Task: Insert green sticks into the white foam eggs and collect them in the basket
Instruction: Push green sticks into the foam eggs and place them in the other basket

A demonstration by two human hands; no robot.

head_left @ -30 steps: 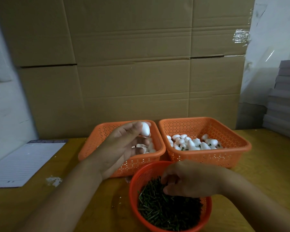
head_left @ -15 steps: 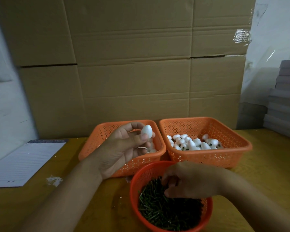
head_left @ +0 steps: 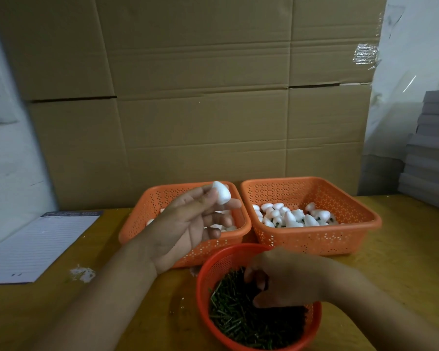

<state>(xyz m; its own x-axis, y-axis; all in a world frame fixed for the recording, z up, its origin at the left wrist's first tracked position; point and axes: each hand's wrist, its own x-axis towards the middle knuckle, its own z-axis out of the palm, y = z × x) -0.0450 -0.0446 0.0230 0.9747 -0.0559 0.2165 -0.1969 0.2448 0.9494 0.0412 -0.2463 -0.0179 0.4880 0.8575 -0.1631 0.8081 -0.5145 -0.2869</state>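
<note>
Left hand: the left hand (head_left: 188, 224) is raised palm-up above the near edge of the left basket, thumb and fingertips (head_left: 235, 203) pinching one small white foam egg (head_left: 221, 192); the other fingers are loosely curled.
Right hand: the right hand (head_left: 287, 277) reaches down into the round basket, knuckles up, fingers bunched among the sticks; whether it grips any cannot be told.
Notepad: a white lined paper pad with a dark top band (head_left: 38, 245) lies flat on the far left of the table.
Scraps: a small patch of white crumbs (head_left: 83, 272) lies on the wood between the pad and the left forearm.
Table: a yellowish wooden tabletop (head_left: 403, 262) carries everything.
Left basket: a rectangular orange perforated plastic basket (head_left: 147, 211) sits behind the left hand, with a few plain white foam eggs (head_left: 223, 227) visible inside, mostly hidden by the hand.
Round basket: a round red-orange perforated plastic basket (head_left: 208, 269) sits nearest the camera, filled with short green sticks (head_left: 233, 315).
Right basket: a second rectangular orange perforated basket (head_left: 314, 236) stands just beside the left one, holding a pile of white foam eggs with green showing beneath some (head_left: 294, 215).
Backdrop: large brown cardboard boxes (head_left: 200, 97) are stacked behind the baskets.
Far right: grey flat boards (head_left: 431, 148) are stacked at the table's edge.
</note>
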